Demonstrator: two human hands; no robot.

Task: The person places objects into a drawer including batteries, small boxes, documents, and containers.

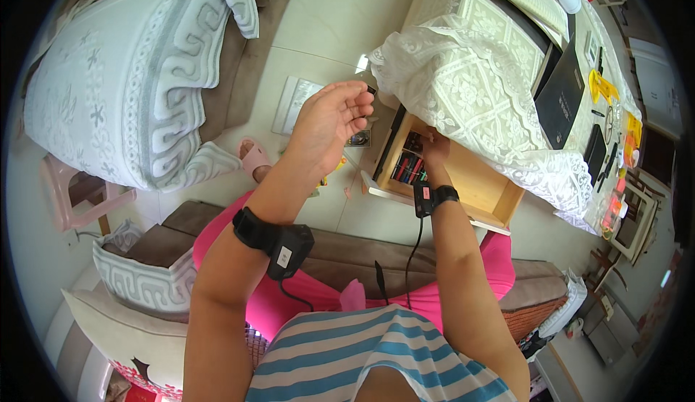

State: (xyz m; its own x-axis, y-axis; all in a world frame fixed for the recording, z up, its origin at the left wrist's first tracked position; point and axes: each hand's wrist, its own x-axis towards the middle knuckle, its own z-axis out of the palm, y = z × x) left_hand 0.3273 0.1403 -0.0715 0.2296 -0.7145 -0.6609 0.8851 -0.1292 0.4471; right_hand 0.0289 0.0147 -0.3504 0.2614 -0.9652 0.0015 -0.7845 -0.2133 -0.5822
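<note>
Nearest, a striped top (347, 344) and pink trousers (279, 311) were seen, w/ a black wrist unit (291, 248) strapped on each forearm. Ahead, slightly R., an open wooden drawer (474, 185) was reached into by the R. hand (436, 150), held nr. the divided section at the drawer's L. edge; its fingertips were partly hidden, so whether anything was pinched couldn't be told. Coloured pens (409, 169) were kept in that section, nr. the drawer's front L. corner. The L. hand (334, 118) was raised L. of the drawer, above the tiled floor (340, 18), fingers half-bent & loosely apart. Beyond, the drawer's back was overhung by a white lace tablecloth (463, 83). On that covered surface, a black folder (561, 101) was laid, a yellow plastic item (602, 87) was placed nr. the R. edge, & an open notebook (532, 0) was set toward the far edge.
</note>
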